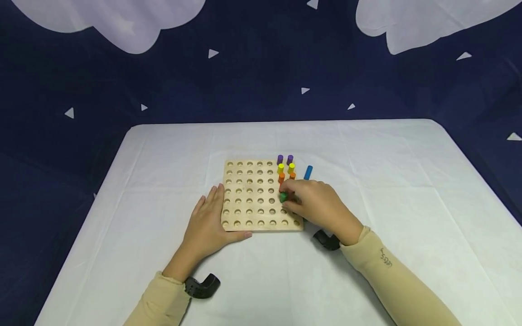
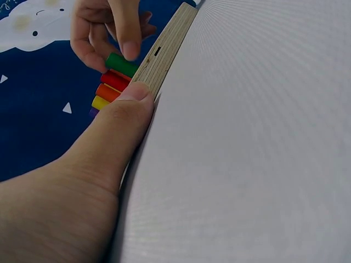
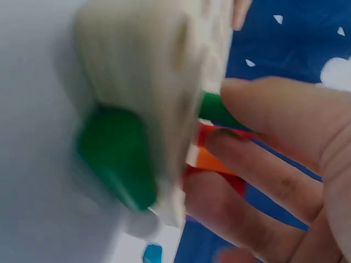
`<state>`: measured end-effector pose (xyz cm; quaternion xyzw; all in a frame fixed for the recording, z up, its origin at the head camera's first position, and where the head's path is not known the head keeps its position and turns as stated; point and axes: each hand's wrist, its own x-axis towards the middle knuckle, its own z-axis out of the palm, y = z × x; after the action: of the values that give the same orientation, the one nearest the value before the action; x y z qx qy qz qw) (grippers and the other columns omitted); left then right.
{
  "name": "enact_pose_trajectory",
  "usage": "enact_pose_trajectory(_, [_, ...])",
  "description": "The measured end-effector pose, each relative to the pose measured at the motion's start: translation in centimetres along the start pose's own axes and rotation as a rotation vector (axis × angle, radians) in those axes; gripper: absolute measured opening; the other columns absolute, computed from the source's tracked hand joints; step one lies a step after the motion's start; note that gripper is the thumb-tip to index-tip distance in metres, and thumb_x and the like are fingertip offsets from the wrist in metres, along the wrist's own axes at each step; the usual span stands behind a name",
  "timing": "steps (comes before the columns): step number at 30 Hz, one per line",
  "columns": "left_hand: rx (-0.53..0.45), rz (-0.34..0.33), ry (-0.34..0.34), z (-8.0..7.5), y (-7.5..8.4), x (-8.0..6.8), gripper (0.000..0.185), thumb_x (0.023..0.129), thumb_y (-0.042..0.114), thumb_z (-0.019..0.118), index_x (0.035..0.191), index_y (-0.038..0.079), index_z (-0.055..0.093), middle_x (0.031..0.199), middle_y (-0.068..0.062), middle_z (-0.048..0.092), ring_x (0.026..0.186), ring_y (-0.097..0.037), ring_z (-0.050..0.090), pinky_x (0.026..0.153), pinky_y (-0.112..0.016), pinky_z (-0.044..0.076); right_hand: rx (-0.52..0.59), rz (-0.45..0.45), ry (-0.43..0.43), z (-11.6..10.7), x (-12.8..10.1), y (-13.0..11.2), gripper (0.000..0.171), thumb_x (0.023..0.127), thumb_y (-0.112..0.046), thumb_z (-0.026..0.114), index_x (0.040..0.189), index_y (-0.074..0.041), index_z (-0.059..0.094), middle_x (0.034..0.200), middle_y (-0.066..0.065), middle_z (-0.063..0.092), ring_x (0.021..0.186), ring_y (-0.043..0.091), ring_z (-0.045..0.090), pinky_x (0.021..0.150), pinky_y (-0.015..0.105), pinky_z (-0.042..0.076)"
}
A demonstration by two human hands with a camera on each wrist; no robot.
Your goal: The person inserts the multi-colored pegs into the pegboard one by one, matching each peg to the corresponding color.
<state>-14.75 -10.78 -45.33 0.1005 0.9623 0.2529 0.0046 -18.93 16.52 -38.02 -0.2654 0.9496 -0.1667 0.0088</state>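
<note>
Pinching a green peg (image 1: 282,197) with fingertips, right hand (image 1: 316,203) holds it upright, long axis vertical, over the pegboard (image 1: 248,213). Left hand (image 1: 208,224) lies flat, fingers straight, pressing the board's near-left edge.

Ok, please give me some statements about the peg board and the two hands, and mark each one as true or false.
1. The right hand pinches a green peg over the wooden peg board. True.
2. The left hand lifts the board off the table. False: it rests flat at the board's near left corner, thumb along the near edge, and the board lies on the table.
3. A blue peg lies on the table, to the right of the board. True.
4. The purple pegs stand in the board's left columns. False: they stand at the far right corner.
5. Most holes in the board are filled. False: most are empty.
</note>
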Motion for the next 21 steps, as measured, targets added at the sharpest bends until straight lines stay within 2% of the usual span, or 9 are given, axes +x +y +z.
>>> enact_pose_trajectory(2, [0.003,0.002,0.002,0.0,0.0,0.0,0.145,0.059,0.084,0.071,0.159,0.001,0.007,0.166,-0.015,0.012,0.155,-0.03,0.013,0.127,-0.049,0.008,0.001,0.005,0.009,-0.5,-0.4,0.1,0.029,0.086,-0.027,0.078,0.113,-0.021,0.069,0.096,-0.011,0.072,0.074,0.008,0.06,0.067,0.032,0.051])
enact_pose_trajectory(6, [0.007,0.008,0.006,0.0,0.1,0.1,0.145,0.058,0.085,0.071,0.158,0.001,0.008,0.166,-0.015,0.012,0.155,-0.03,0.013,0.127,-0.049,0.008,0.015,0.059,0.015,-1.6,-1.5,0.7,0.029,0.089,-0.031,0.075,0.116,-0.023,0.067,0.094,-0.011,0.071,0.062,0.008,0.051,0.058,0.027,0.043])
enact_pose_trajectory(9, [0.008,0.011,0.002,-0.2,0.1,0.1,0.145,0.058,0.085,0.071,0.159,0.001,0.007,0.166,-0.015,0.012,0.155,-0.03,0.013,0.127,-0.049,0.008,0.022,0.125,-0.041,-1.8,-2.2,1.2,0.029,0.09,-0.031,0.073,0.117,-0.02,0.067,0.091,-0.01,0.069,0.056,0.009,0.045,0.054,0.026,0.039])
enact_pose_trajectory(15, [0.004,0.012,0.01,-0.2,-0.3,0.1,0.145,0.058,0.084,0.072,0.159,0.001,0.008,0.166,-0.015,0.013,0.155,-0.031,0.014,0.126,-0.05,0.009,0.016,0.203,-0.206,-0.9,-2.7,1.6,0.032,0.09,-0.028,0.07,0.12,-0.015,0.067,0.083,-0.01,0.065,0.062,0.009,0.051,0.057,0.026,0.042])
enact_pose_trajectory(21, [0.001,0.002,0.014,-0.3,-0.7,0.0,0.145,0.058,0.085,0.071,0.159,0.001,0.009,0.166,-0.015,0.013,0.155,-0.03,0.014,0.126,-0.05,0.009,-0.002,0.21,-0.238,-0.5,-2.3,1.2,0.037,0.089,-0.026,0.07,0.124,-0.013,0.066,0.082,-0.007,0.062,0.062,0.011,0.052,0.054,0.026,0.042])
